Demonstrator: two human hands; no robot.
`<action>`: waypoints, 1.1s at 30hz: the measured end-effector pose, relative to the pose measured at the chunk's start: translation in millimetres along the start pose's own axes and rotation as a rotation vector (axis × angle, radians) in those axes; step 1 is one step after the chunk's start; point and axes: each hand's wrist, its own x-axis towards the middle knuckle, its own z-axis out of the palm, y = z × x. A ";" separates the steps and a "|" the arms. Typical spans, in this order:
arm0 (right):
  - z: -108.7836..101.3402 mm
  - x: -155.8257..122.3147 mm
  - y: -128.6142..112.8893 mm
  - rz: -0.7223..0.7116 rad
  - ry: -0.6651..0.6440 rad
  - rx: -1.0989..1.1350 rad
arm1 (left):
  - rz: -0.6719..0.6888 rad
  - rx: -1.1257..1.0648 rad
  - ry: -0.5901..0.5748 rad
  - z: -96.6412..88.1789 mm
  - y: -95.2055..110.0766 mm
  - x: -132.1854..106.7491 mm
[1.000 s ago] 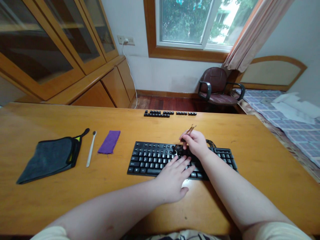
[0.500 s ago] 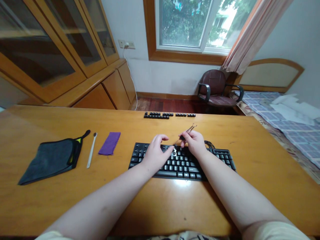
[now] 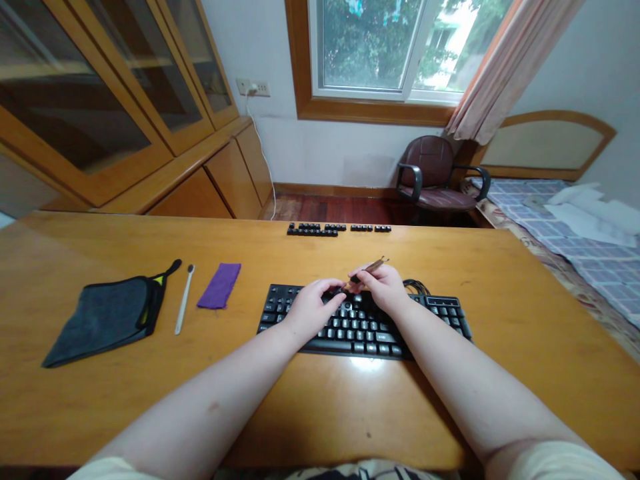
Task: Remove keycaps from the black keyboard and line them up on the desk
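Observation:
A black keyboard (image 3: 330, 346) lies on the wooden desk, with some keycaps gone from its upper rows. Over its upper middle, my right hand (image 3: 387, 287) grips a wire keycap puller (image 3: 373, 266), whose dark handle lies between thumb and fingers. One wire end points up and away to the right; the other reaches down towards my left hand (image 3: 313, 307). The left thumb and fingers close around a small black keycap (image 3: 340, 291) at that lower end, partly hidden by the fingers.
Removed keycaps (image 3: 313, 233) stand in short rows near the desk's far edge. To the left lie a purple cloth (image 3: 219, 287), a white-handled toothbrush (image 3: 184, 301) and a dark grey cloth (image 3: 105, 321). A coiled cable (image 3: 416, 287) sits behind the keyboard.
My left thumb and fingers have closed in on the puller's lower end and the keycap there. The puller has tilted flatter, and my right hand has shifted slightly left.

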 end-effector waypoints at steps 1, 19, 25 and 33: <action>-0.4 0.3 1.3 0.001 -0.003 -0.017 | -0.003 0.000 0.009 0.0 -0.5 -0.1; -1.4 1.7 2.5 -0.039 -0.166 -0.015 | -0.002 -0.036 0.084 1.3 -0.3 -0.8; -0.5 1.6 3.1 -0.026 -0.183 0.064 | 0.022 -0.087 0.085 2.5 -4.8 -0.4; -1.5 -0.8 -3.7 -0.138 -0.211 -0.010 | -0.022 -0.173 0.031 0.4 -3.8 0.3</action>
